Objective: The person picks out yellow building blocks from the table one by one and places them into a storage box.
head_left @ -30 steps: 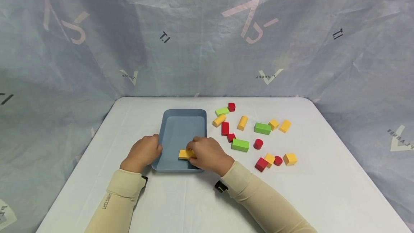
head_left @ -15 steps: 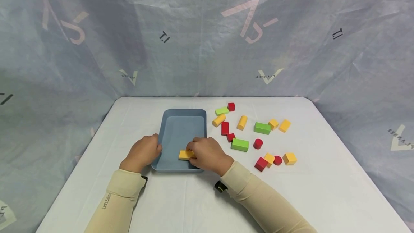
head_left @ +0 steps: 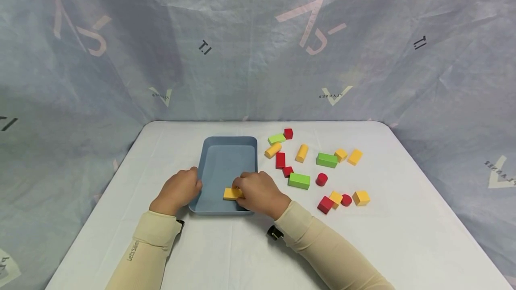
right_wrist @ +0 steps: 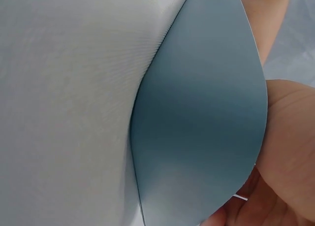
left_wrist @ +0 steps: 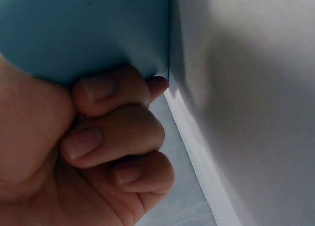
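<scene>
A blue-grey tray [head_left: 227, 160] stands on the white table, left of the middle. On its left rim rests my left hand [head_left: 179, 190], gripping the edge; the left wrist view has the curled fingers [left_wrist: 118, 132] right against the tray's wall [left_wrist: 93, 34]. Reaching over the near right corner, my right hand [head_left: 261, 194] pinches a flat yellow block [head_left: 230, 194] low inside the tray. The block's right end is hidden by the fingers. From the right wrist, the tray's outer wall [right_wrist: 197, 98] covers most of that hand [right_wrist: 290, 147] and the block.
Right of the tray lie several loose blocks: a green block [head_left: 299, 181], a red rectangular block [head_left: 280, 160], a yellow cylinder [head_left: 302, 153], a red cylinder [head_left: 321, 179] and a yellow cube [head_left: 361, 198] among them. A grey printed cloth [head_left: 250, 57] hangs behind the table.
</scene>
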Demonstrator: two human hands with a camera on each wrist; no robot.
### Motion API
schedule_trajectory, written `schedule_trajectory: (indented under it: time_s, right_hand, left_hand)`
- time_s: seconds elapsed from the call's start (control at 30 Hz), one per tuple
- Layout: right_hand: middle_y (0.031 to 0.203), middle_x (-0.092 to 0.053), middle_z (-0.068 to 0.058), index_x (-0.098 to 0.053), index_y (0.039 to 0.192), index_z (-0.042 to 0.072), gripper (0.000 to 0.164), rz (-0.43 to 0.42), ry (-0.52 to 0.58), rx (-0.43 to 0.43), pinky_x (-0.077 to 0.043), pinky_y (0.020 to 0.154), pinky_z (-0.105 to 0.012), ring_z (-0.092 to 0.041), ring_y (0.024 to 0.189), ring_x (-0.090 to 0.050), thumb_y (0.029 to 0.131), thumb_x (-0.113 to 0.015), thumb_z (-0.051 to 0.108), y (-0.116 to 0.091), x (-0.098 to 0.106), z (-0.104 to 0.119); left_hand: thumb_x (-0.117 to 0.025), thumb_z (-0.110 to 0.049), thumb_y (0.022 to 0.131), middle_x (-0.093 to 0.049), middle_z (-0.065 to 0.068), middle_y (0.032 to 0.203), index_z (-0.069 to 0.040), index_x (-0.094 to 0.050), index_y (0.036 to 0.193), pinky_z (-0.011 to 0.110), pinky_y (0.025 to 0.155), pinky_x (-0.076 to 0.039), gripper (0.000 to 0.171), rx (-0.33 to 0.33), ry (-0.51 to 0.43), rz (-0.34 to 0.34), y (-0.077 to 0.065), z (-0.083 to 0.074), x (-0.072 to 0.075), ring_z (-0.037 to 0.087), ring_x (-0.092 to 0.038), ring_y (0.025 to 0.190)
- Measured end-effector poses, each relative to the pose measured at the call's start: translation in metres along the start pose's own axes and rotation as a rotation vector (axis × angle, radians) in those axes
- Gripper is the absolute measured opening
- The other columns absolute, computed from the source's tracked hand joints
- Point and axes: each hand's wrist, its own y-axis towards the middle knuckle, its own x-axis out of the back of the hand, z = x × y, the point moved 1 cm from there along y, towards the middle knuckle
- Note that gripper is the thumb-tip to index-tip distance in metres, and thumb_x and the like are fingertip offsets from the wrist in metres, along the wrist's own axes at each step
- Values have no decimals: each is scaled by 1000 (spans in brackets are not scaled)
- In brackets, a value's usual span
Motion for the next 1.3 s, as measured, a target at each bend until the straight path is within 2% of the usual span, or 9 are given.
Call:
schedule_trajectory:
  time_s: [0.23,0.6,0.77,1.0,1.13,1.3]
  right_hand:
    - [87,-62,8,-70,103,20,31,13,1,-13,-44,57,-27,-4,68,-48,76,-77,33,0,1,1]
    - [88,-62,8,-70,103,19,31,18,32,-2,-46,57,-25,-3,68,-47,77,-76,33,-1,2,0]
    - [87,-58,8,-69,104,17,31,24,64,-3,-46,57,-23,-3,66,-45,77,-75,30,-1,11,0]
    - [96,-61,3,-67,111,16,35,55,115,-22,-49,62,-22,-2,74,-46,80,-74,31,-5,27,-5]
    - [101,-62,1,-66,113,15,35,66,152,-32,-50,64,-24,-3,78,-47,82,-73,31,-7,37,-12]
    - [105,-61,2,-65,113,17,33,39,171,-73,-52,69,-26,-3,86,-48,83,-71,30,-10,49,-25]
  left_hand:
    - [-55,-12,90,-60,10,71,5,-56,99,40,53,-47,20,3,1,11,1,0,0,18,-50,56]
    - [-55,-11,90,-57,8,67,5,-56,97,38,51,-45,18,2,8,11,-2,-1,-1,18,-48,54]
    - [-55,-11,90,-57,8,66,4,-55,94,38,50,-46,16,2,11,10,-1,-1,0,18,-49,52]
    - [-55,-10,90,-54,6,64,2,-55,91,37,49,-44,13,-7,2,20,0,-1,1,18,-48,52]
    - [-55,-11,90,-55,6,65,3,-55,92,37,49,-45,14,-11,-2,19,1,-1,1,18,-48,52]
    - [-55,-11,90,-56,7,66,3,-55,93,38,50,-45,14,-2,-4,12,0,-1,1,18,-48,53]
